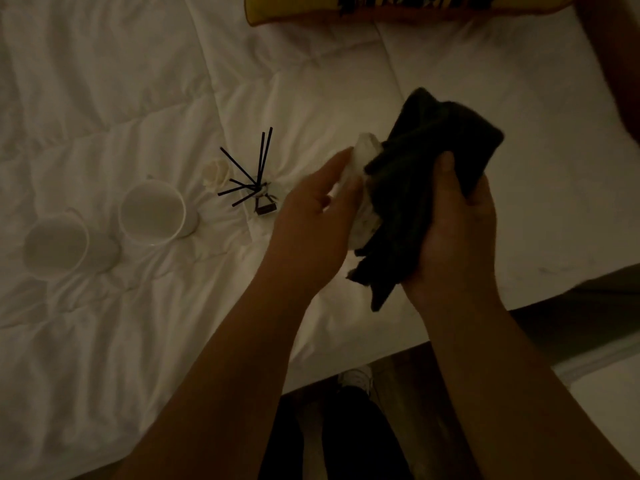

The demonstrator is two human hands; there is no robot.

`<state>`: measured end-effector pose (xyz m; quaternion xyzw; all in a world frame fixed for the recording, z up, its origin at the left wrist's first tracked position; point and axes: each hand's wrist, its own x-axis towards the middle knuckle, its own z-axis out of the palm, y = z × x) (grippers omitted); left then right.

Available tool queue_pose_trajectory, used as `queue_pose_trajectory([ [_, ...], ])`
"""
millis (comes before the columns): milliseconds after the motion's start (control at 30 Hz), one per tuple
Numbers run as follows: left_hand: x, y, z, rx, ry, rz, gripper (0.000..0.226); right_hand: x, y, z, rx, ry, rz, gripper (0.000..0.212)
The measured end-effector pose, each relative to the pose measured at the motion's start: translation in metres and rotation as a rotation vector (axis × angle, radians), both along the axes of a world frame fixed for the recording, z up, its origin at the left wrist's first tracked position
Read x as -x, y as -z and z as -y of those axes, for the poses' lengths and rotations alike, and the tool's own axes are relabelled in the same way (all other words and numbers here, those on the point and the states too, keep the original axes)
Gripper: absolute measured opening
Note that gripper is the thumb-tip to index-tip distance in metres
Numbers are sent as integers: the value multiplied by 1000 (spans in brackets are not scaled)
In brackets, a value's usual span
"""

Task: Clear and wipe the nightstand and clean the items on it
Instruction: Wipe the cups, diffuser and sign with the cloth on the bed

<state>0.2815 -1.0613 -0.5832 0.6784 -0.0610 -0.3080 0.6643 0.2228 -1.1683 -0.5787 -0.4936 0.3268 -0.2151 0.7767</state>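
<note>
Head view: dark cloth rubs a pale item over the bed

Head view: the right hand (453,233) clenches a dark cloth (422,174) around a pale item (363,161) that the left hand (318,206) steadies with straight fingers. At nine o'clock, on the white bed (104,81), lie two white mugs (152,211) and a reed diffuser (258,188).

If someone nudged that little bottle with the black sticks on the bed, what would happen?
The reed bottle would probably tip easily: it stands on a soft, rumpled duvet. Its sticks splay loosely, so they might shift or slide out. It looks like glass, so perhaps fragile.
</note>
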Motion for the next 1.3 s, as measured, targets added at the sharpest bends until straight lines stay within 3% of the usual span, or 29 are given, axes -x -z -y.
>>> queue_pose_trajectory([
  [67,5,-7,4,325,-1,-453,34,7,-5,-12,335,-51,-1,17],
  [100,10,-5,5,463,-52,-581,44,11,-5,-17,500,-93,-31,19],
  [200,23,5,3,603,-223,-627,43,20,5,-23,883,-193,-140,32],
  [267,29,3,3,659,-292,-590,38,17,9,-16,756,-57,-267,31],
  [367,33,5,4,689,-304,-578,56,10,7,-18,604,4,-343,26],
  [433,32,6,4,712,-268,-659,64,9,1,-33,697,-84,-324,33],
  [533,26,11,-4,772,-231,-738,58,14,0,-51,846,-239,-239,51],
  [667,24,12,-13,764,-271,-765,61,15,5,-57,992,-283,-156,48],
  [733,27,9,-11,725,-249,-684,58,10,6,-51,902,-259,-248,43],
  [833,36,12,-8,684,-247,-511,55,1,11,-29,625,-51,-320,21],
  [900,41,12,-5,733,-272,-537,50,-2,14,-17,345,6,-314,8],
  [967,44,15,-4,771,-318,-608,49,-1,17,-11,102,32,-256,9],
  [1033,42,18,-4,648,-361,-567,39,1,16,-7,44,73,-226,11],
  [1100,35,21,-11,403,-316,-441,36,2,14,1,43,118,-212,10],
  [1200,22,22,-22,82,-57,-411,42,0,10,14,77,148,-185,10],
  [1300,20,19,-18,104,49,-518,28,-3,7,10,143,110,-174,12],
])
